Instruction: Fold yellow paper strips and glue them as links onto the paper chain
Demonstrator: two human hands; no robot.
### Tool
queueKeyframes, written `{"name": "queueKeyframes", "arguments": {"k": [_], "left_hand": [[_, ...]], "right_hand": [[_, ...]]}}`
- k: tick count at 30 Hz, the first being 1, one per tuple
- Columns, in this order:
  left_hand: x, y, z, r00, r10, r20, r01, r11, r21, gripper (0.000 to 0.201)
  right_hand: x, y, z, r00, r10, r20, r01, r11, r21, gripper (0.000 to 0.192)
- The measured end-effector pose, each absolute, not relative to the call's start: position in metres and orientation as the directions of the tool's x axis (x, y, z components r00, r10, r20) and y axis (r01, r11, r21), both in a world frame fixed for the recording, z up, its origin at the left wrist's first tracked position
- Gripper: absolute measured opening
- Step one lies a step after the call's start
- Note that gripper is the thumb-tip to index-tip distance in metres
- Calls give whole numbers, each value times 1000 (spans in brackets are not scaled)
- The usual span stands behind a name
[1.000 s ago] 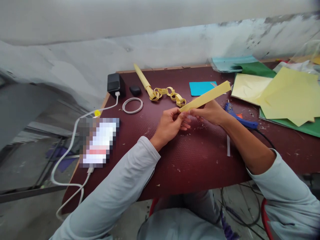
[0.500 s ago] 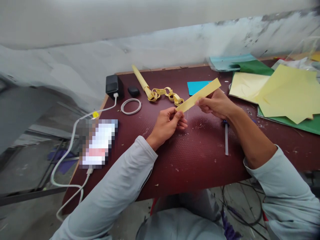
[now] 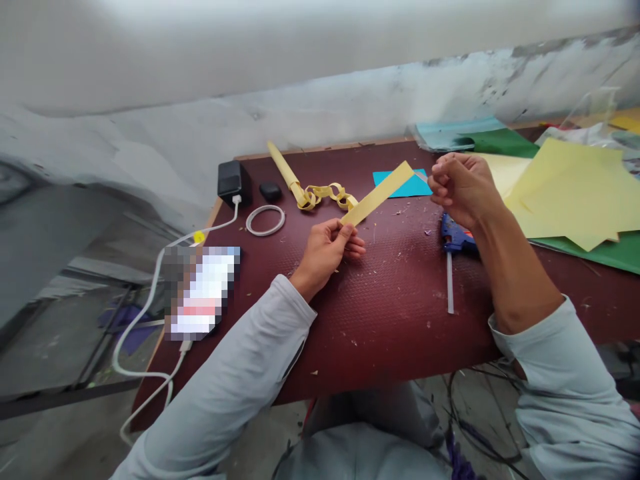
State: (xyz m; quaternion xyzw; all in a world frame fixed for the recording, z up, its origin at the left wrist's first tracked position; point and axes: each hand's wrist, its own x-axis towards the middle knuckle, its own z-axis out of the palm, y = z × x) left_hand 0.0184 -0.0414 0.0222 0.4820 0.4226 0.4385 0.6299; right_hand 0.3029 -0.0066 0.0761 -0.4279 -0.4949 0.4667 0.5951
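Note:
My left hand [image 3: 327,253] pinches the lower end of a yellow paper strip [image 3: 383,193], which slants up to the right. My right hand [image 3: 463,187] is raised beyond the strip's upper end, fingers curled together. A thin pale sliver shows between its fingertips and the strip, too small to make out. Behind the strip lies a yellow paper chain [image 3: 327,193], joined at its left end to a rolled yellow paper tube [image 3: 283,165]. A blue glue gun [image 3: 451,233] with a clear glue stick [image 3: 451,283] rests under my right forearm, partly hidden.
A blue card [image 3: 395,185] lies behind the strip. Yellow sheets [image 3: 575,193] and green sheets spread at the right. On the left are a clear ring [image 3: 265,221], a black case [image 3: 270,192], a black charger [image 3: 231,183] and a cabled phone [image 3: 205,293].
My right hand has let go of the strip and moved up and right, away from it. More of the glue gun now shows. My left hand still holds the strip.

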Motion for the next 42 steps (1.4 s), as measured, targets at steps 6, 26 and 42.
{"name": "queueKeyframes", "arguments": {"k": [6, 26, 42], "left_hand": [[23, -48, 31, 385, 905, -182, -262, 296, 918, 25], [25, -52, 20, 490, 866, -98, -199, 221, 955, 48], [27, -46, 25, 206, 976, 73, -215, -28, 976, 46]], "right_hand": [[267, -17, 59, -234, 968, 95, 20, 102, -995, 27], [263, -13, 59, 33, 953, 301, 63, 299, -952, 55], [256, -20, 58, 8, 939, 343, 95, 341, -935, 58]]}}
